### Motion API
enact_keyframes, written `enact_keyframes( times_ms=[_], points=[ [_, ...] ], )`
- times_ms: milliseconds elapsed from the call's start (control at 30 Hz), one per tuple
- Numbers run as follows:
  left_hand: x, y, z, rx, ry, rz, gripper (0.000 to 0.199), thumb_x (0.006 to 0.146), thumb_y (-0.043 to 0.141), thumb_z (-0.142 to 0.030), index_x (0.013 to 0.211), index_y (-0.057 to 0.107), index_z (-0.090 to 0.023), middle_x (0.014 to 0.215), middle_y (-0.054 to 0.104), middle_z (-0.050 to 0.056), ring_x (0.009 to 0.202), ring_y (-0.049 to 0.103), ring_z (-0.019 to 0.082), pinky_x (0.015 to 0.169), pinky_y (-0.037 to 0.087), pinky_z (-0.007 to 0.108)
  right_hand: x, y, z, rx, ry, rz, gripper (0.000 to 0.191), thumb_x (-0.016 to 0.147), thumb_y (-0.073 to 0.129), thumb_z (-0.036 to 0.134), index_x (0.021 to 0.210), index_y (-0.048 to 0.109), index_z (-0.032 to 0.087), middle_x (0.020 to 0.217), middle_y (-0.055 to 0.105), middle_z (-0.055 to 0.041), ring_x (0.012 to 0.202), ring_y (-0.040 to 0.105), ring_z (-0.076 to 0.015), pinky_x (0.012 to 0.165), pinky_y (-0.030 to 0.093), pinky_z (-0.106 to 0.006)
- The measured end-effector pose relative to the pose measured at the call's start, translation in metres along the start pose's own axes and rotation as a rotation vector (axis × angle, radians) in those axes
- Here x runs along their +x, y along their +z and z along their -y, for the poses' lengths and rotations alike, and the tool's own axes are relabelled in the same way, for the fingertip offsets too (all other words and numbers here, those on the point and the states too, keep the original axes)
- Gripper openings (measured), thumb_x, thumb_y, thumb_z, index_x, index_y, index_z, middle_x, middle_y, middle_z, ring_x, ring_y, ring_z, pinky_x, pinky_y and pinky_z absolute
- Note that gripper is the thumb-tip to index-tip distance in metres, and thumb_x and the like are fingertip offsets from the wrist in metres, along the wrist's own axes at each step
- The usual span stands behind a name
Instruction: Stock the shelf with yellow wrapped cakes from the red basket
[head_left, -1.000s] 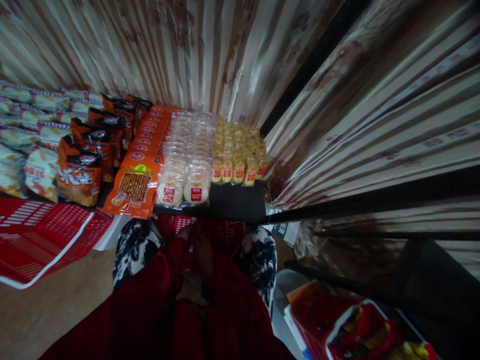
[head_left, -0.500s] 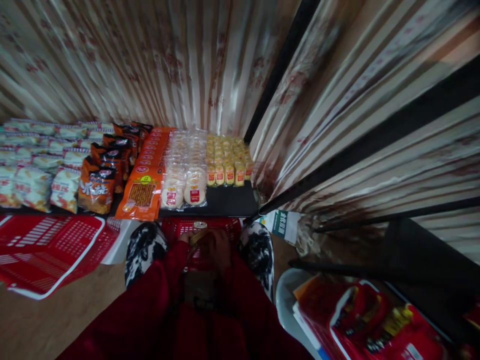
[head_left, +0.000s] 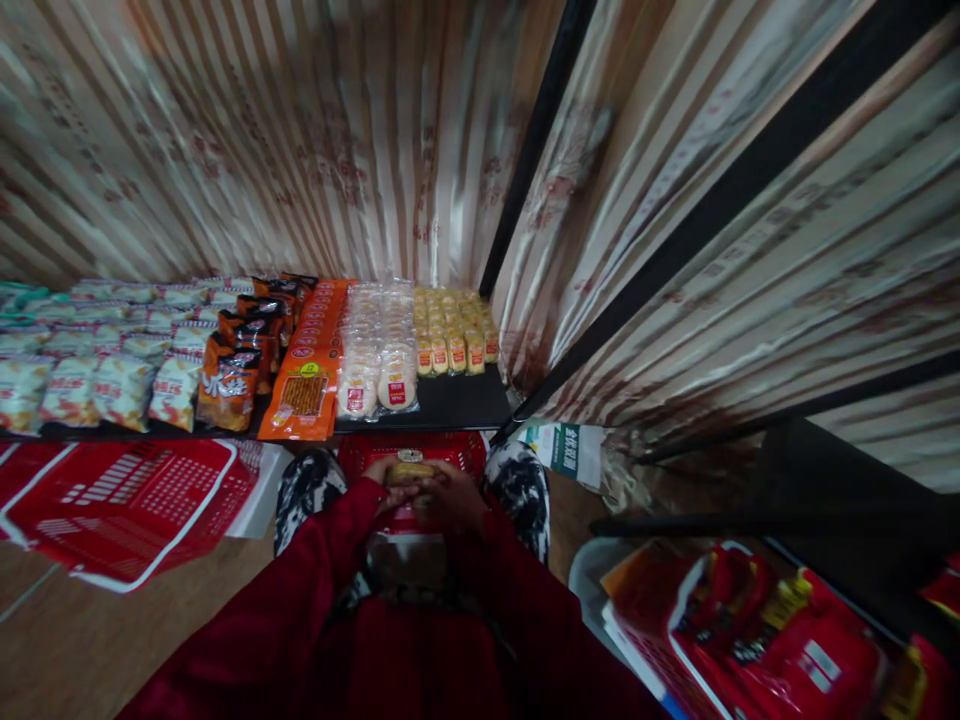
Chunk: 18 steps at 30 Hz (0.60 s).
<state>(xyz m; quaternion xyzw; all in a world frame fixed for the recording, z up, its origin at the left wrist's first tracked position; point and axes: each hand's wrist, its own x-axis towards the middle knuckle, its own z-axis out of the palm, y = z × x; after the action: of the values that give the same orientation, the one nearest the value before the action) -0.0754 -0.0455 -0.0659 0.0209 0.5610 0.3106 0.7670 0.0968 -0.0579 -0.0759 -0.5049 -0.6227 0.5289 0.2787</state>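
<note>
- Moved since the preceding frame: right hand point(head_left: 459, 492), now meeting left hand point(head_left: 384, 482) at a yellow-wrapped snack point(head_left: 411, 469).
- Both hands grasp it from 9 and 3 o'clock, presumably for steadiness, over a red plastic basket point(head_left: 471, 450).
- Black shelf point(head_left: 461, 402), 12 o'clock: rice crackers point(head_left: 377, 370) at 11, yellow packets point(head_left: 454, 340) at 1, rows front-facing, probably for display.
- Beyond: striped curtain point(head_left: 360, 140), dim room.

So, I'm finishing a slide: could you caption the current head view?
Left hand and right hand hold a yellow snack by a red basket, before a black shelf of packaged snacks.
</note>
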Motion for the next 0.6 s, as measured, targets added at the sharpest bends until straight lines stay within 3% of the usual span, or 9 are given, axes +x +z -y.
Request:
enact_keyframes(
  times_ms=[167, 400, 600],
  points=[
    [-0.003, -0.004, -0.001, 0.020, 0.058, -0.096, 0.030, 0.085, 0.049, -0.029, 0.105, 0.057, -0.008, 0.054, 0.062, 0.004, 0.037, 0.057, 0.014, 0.034, 0.041, 0.019, 0.002, 0.002, -0.003, 0.170, 0.080, -0.065, 0.034, 0.070, 0.060, 0.030, 0.103, 0.060, 0.020, 0.090, 0.069, -0.0017, 0.084, 0.063, -0.0164, 0.078, 0.051, -0.031],
    [-0.012, -0.007, -0.009, 0.003, 0.181, -0.040, 0.025, 0.087, 0.052, -0.032, 0.101, 0.055, -0.011, 0.062, 0.065, 0.005, 0.045, 0.062, 0.015, 0.038, 0.044, 0.019, 0.003, 0.000, 0.012, 0.280, 0.071, -0.083, 0.035, 0.069, 0.059, 0.037, 0.099, 0.056, 0.020, 0.084, 0.067, -0.0021, 0.080, 0.063, -0.0165, 0.072, 0.049, -0.029],
    [-0.026, -0.003, -0.009, 0.102, 0.288, -0.039, 0.024, 0.077, 0.068, -0.032, 0.091, 0.060, -0.015, 0.067, 0.066, 0.003, 0.051, 0.064, 0.015, 0.041, 0.044, 0.019, 0.007, -0.003, 0.023, 0.312, 0.044, -0.117, 0.043, 0.067, 0.063, 0.048, 0.099, 0.057, 0.020, 0.070, 0.062, 0.0021, 0.066, 0.060, -0.0134, 0.062, 0.046, -0.026]
  ],
)
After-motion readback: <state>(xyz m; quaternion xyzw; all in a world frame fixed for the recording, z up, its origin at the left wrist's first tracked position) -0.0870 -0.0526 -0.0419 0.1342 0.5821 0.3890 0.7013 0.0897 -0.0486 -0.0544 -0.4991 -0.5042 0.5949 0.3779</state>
